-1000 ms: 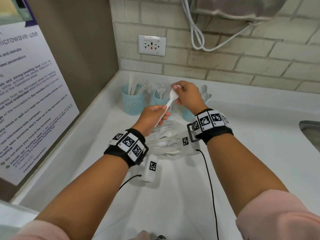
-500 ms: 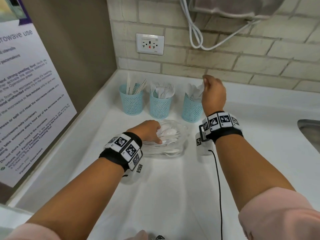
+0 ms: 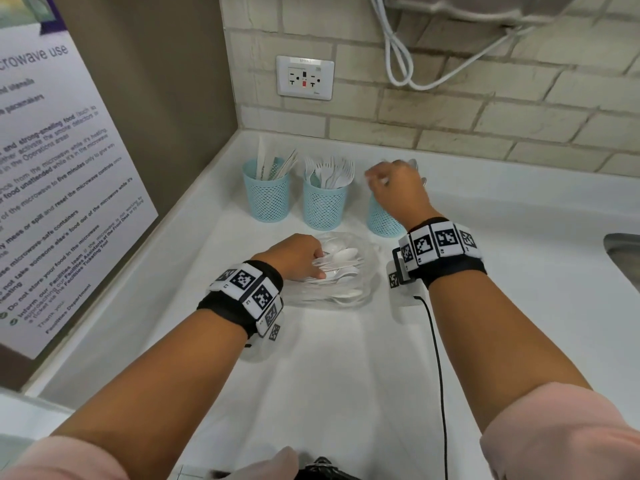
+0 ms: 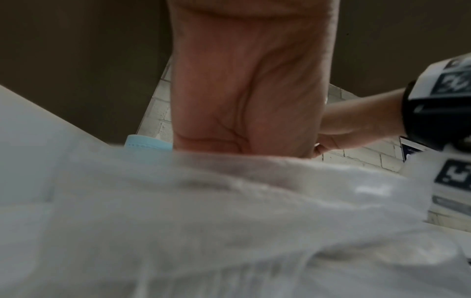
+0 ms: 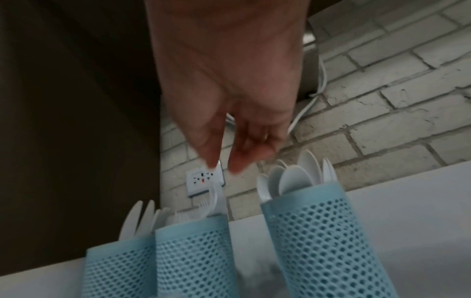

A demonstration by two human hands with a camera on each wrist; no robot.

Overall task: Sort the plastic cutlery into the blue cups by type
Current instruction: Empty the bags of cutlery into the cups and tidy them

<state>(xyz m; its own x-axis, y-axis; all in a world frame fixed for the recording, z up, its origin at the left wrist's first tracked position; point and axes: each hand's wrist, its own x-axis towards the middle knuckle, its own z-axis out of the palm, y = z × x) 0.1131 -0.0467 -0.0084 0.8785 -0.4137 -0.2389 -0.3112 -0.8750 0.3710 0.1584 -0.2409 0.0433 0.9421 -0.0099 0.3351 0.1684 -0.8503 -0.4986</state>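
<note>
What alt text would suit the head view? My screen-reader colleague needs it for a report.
A person's left hand reaches into a clear plastic bag of white plastic spoons on a white counter, while the right hand hovers over the rightmost of three blue mesh cups. The left cup holds knives, the middle cup forks.

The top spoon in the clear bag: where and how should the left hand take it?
My judgement: pinch the top spoon by its thin handle, coming from the left, where the left hand already rests. Its bowl points right and the handle runs back toward the fingers; it lies flat on the pile inside the clear bag.
</note>
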